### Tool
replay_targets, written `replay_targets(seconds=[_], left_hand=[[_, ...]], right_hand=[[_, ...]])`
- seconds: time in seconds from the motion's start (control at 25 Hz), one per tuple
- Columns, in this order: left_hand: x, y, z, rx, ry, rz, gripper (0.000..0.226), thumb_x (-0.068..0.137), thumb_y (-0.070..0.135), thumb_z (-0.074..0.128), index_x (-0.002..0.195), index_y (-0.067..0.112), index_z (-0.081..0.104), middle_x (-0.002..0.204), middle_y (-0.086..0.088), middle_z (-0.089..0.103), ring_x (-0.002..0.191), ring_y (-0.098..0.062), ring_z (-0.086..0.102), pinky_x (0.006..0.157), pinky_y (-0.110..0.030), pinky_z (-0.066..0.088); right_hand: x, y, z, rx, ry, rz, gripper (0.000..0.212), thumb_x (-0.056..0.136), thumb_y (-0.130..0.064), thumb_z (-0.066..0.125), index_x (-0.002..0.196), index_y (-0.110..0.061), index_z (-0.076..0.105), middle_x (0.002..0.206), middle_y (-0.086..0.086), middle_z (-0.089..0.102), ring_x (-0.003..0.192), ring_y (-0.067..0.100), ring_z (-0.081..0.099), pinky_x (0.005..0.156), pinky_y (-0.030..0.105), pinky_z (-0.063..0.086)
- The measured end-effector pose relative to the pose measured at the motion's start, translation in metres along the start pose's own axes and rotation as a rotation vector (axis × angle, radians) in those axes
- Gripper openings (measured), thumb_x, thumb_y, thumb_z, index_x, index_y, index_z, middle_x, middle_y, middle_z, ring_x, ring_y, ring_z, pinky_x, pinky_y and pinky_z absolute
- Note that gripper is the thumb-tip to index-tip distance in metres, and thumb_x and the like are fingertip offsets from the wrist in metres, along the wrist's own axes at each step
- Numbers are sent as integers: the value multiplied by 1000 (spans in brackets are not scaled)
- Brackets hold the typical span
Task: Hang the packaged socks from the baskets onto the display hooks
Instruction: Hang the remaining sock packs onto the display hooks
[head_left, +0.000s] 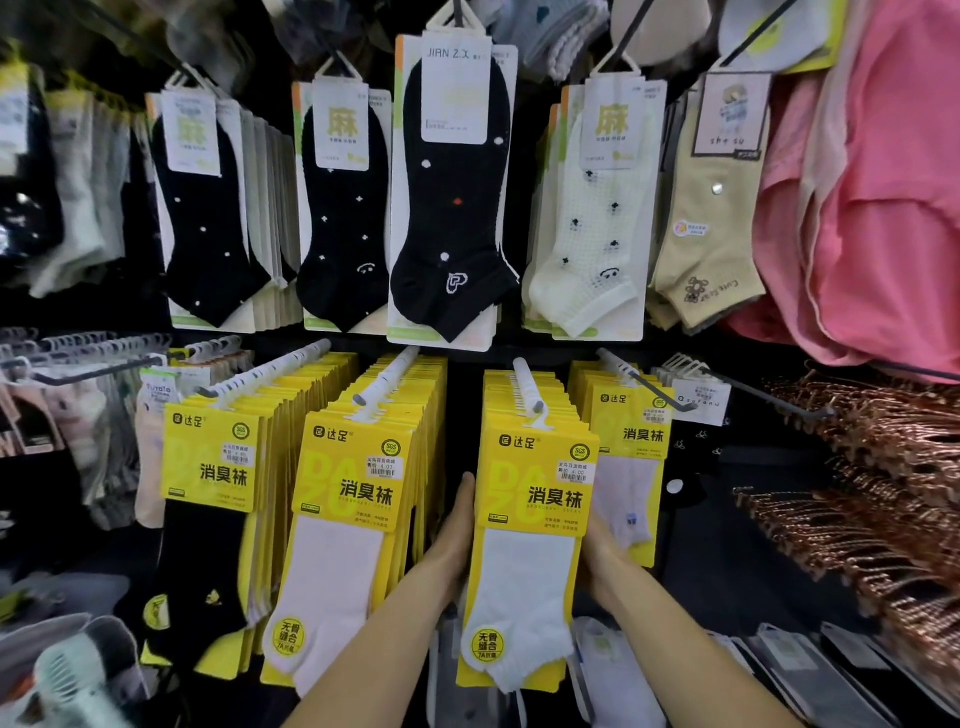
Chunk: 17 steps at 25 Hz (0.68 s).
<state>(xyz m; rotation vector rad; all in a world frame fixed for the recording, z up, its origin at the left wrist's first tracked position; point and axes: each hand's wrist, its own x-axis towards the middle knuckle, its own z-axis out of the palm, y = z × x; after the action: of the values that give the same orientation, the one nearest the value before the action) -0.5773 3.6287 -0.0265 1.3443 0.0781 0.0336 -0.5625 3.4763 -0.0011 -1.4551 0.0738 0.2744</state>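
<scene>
On the lower hook, left hand lays straight, joined fingers against the sock pack, likely squaring it; right hand hides its fingers.

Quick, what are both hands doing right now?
Left hand: open, straight fingers against the white sock pack.
Right hand: fingers hidden behind it, cannot tell.

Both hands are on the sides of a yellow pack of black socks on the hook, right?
No: the head view shows white socks, not black. The left hand and right hand are on the sides of the yellow pack on the hook.
</scene>
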Motion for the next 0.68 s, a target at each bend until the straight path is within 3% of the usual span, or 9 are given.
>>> replay_targets(seconds=[0.12,0.16,0.24,0.32,0.36,0.44,0.52,0.6,0.68], left_hand=[[0,-4,1,17,17,14,55,97,55,31,87,20,73,80,-7,73,69,-15,68,65,-30,51],[-2,-4,1,25,23,15,55,98,54,31,80,26,74,80,-4,73,70,-14,69,63,-27,52],[-9,2,5,3,39,9,56,98,51,30,76,25,74,84,-10,73,67,-14,68,61,-26,52],[-19,12,10,-34,70,-11,61,96,56,30,87,12,71,93,-13,71,68,-15,67,64,-30,50],[-27,18,13,-26,89,-32,62,93,61,28,93,15,69,97,-9,72,76,-16,67,68,-31,48],[-44,29,16,4,137,-29,61,90,66,24,116,25,60,119,-2,64,102,-17,61,83,-30,45],[-61,38,19,-6,216,141,61,92,61,26,141,27,37,145,3,42,129,-13,41,103,-28,31],[-78,47,26,86,205,360,60,94,54,35,147,30,21,150,14,27,128,6,32,100,-15,27],[-85,51,34,189,108,452,61,96,41,43,148,31,14,143,24,30,117,22,36,91,-5,34]], right_hand=[[2,6,-3,13,-12,-3,38,98,-34,46,67,-17,60,59,-1,68,77,24,57,78,36,44],[1,6,-4,-9,-34,0,39,98,-34,45,66,-18,60,59,-1,67,74,22,56,80,36,43],[-4,4,-4,-68,-76,-13,40,99,-37,40,69,-19,61,74,4,66,80,23,56,90,40,40],[-13,-3,-5,-136,-68,-82,37,100,-40,35,77,-23,60,86,2,63,93,25,56,98,40,38],[-20,-7,-6,-177,-51,-135,37,100,-44,31,84,-26,60,90,-2,62,99,22,54,99,38,37],[-36,-15,-10,-199,-79,-240,49,95,-58,19,103,-30,58,100,-9,62,104,14,52,99,34,39],[-52,-23,-16,-125,-167,-323,69,80,-70,15,122,-30,52,110,-7,65,104,10,58,86,27,48],[-65,-29,-15,-115,-194,-440,71,76,-72,22,137,-37,38,128,-7,59,116,10,56,92,32,49],[-75,-35,-7,-137,-193,-573,67,82,-59,39,143,-36,25,137,-9,51,122,7,51,100,35,46]])
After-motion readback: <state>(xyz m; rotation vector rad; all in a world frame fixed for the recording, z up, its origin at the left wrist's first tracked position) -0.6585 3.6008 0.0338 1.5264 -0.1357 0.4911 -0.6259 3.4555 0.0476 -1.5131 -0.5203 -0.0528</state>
